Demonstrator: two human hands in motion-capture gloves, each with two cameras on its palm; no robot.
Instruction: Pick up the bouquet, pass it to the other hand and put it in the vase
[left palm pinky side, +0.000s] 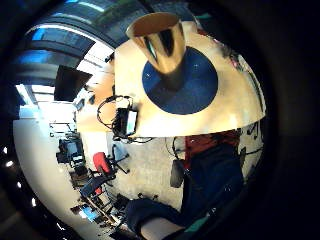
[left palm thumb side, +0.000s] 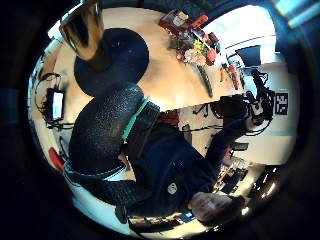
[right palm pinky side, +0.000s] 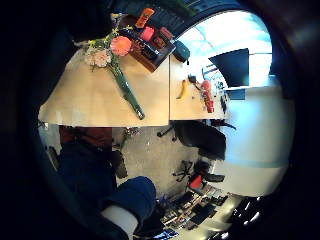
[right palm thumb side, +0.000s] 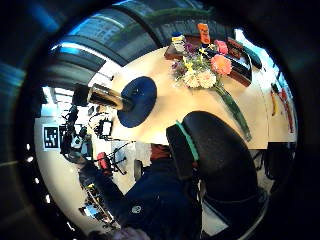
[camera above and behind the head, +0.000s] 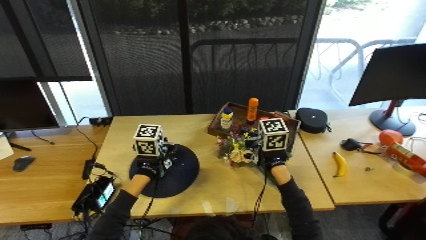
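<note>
The person is wearing black gloves on the left hand (camera above and behind the head: 146, 169) and right hand (camera above and behind the head: 271, 161), with seemingly dark navy sleeves.

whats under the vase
The vase stands on a dark blue round mat, which lies on the wooden table. In the outside view the left hand covers the vase. The table surface beneath the mat is hidden.

I find no legible text, label, brand or number anywhere I look; the bottles in the wooden tray (camera above and behind the head: 219, 131) carry markings too small to read.
</note>
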